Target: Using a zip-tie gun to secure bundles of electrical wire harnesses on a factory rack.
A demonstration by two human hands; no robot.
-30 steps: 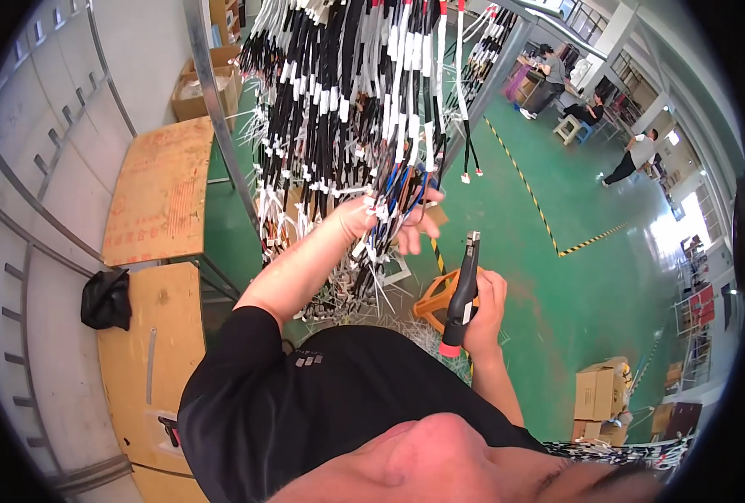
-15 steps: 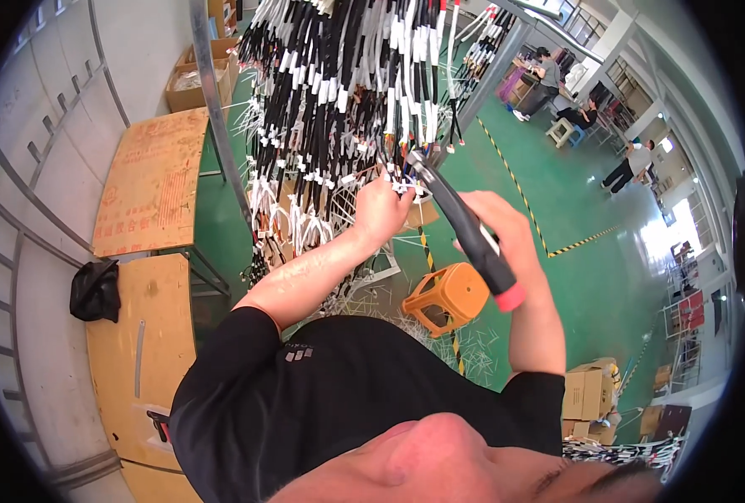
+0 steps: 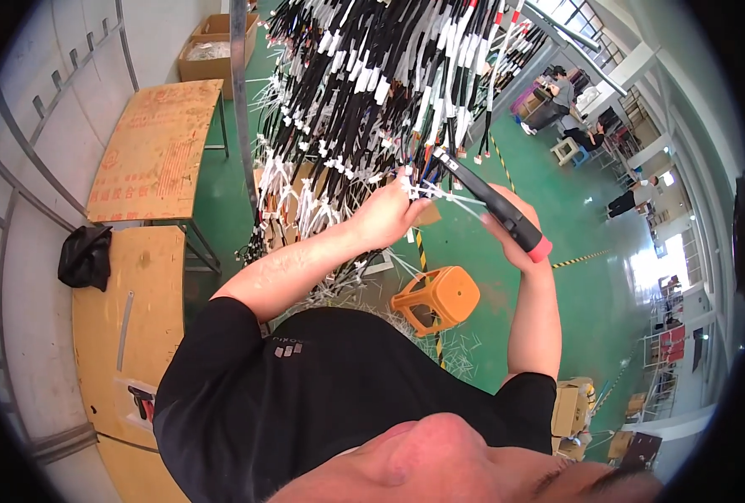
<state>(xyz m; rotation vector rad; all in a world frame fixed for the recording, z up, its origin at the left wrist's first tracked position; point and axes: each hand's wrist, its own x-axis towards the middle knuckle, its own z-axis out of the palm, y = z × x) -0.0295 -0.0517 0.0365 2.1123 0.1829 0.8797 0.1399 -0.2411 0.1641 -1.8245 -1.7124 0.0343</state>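
Note:
A dense curtain of black and white wire harnesses point(image 3: 372, 75) hangs in front of me, with white connectors at many lower ends. My left hand point(image 3: 385, 218) is closed around the lower ends of a few wires. White cable ties point(image 3: 449, 196) stick out to the right from that spot. My right hand point(image 3: 511, 243) grips a black cable tie gun point(image 3: 494, 201) with a red end cap. The gun lies slanted, its metal nose just right of the left fingers, by the wires. Whether the nose touches a tie cannot be made out.
An orange stool point(image 3: 443, 298) stands on the green floor below my hands, with white tie offcuts scattered around it. Wooden tables point(image 3: 158, 159) line the left wall, one holding a black bag point(image 3: 85, 257). A metal post point(image 3: 240, 101) flanks the harnesses. Several people sit or stand far right.
The view has shifted, so the surroundings sit differently. The cable tie gun has swung flatter, and the white ties beside it now show. Both hands keep their grip.

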